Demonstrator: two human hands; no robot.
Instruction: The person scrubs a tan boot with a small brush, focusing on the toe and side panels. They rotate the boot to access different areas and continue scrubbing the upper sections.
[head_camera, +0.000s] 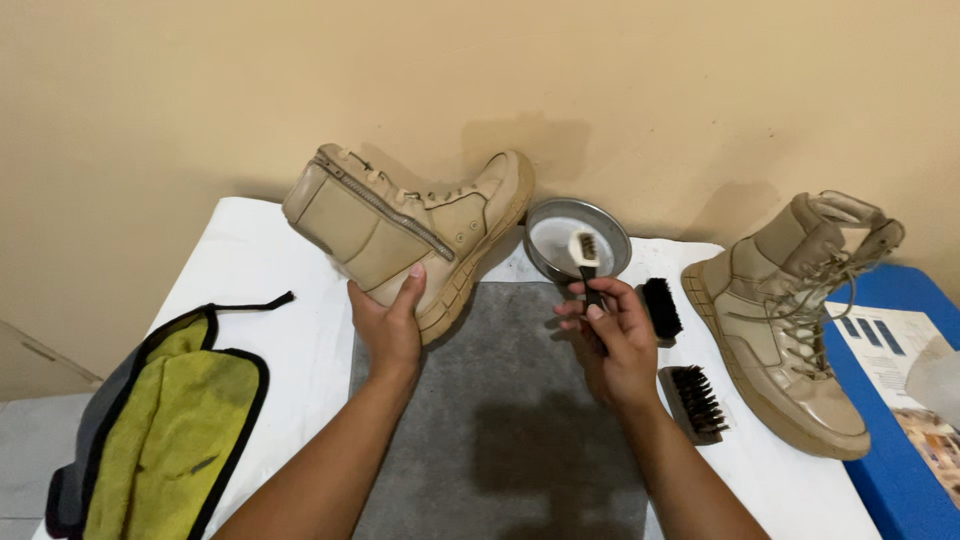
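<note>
My left hand (388, 322) grips the heel of a tan boot (400, 225) with a side zipper, holding it tilted on its side above a grey mat (500, 420). My right hand (612, 335) holds a small brush (585, 258) by its dark handle, its white head up over a round metal bowl (578, 238) that stands at the back of the mat. The boot's toe points toward the bowl.
A second tan laced boot (795, 320) lies at the right on the white table (250, 300). Two black-bristled brushes (660, 308) (692, 402) rest beside my right hand. A yellow and grey cloth (165, 420) sits at the left. A blue surface (900, 480) with papers borders the right edge.
</note>
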